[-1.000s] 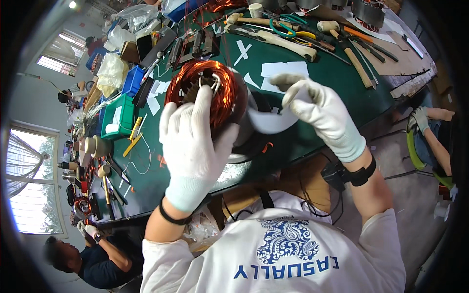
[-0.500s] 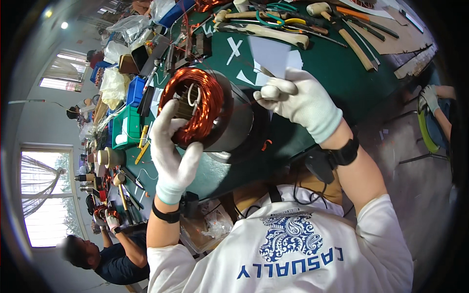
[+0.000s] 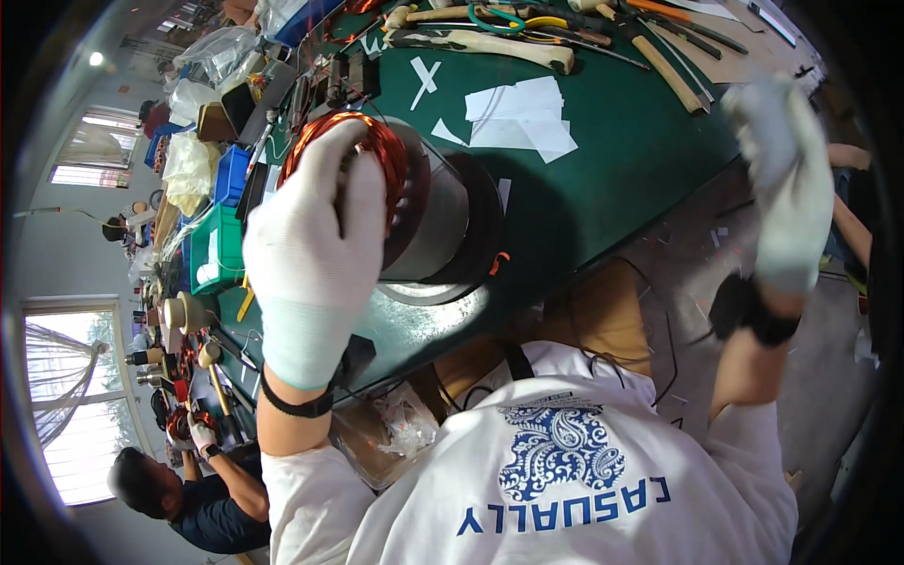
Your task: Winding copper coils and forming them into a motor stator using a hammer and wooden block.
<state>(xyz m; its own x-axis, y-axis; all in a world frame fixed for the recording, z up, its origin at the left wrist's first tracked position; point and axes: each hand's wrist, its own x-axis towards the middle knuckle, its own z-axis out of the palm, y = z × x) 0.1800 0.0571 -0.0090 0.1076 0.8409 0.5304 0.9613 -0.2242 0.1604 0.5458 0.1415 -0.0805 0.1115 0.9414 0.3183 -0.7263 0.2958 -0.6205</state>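
A motor stator with a grey cylindrical body lies on the green table, its ring of copper winding turned to the left. My left hand, in a white glove, is on this winding with its fingers bent over the rim toward the central opening. The hand hides the fingertips and much of the ring. Far to the right, past the table edge, my gloved right hand is raised and smeared by motion. A greyish patch shows at its fingers, too blurred to name. White paper pieces lie beyond the stator.
Mallets, including one with a wooden handle, and other hand tools lie along the far side. Green and blue bins stand at the left. A co-worker handles a copper coil at lower left; another person's arm shows at right.
My right hand, which held a white paper sheet over the table, has swung far right. My left hand has moved from the winding's near side up over it, its fingers now bent toward the opening.
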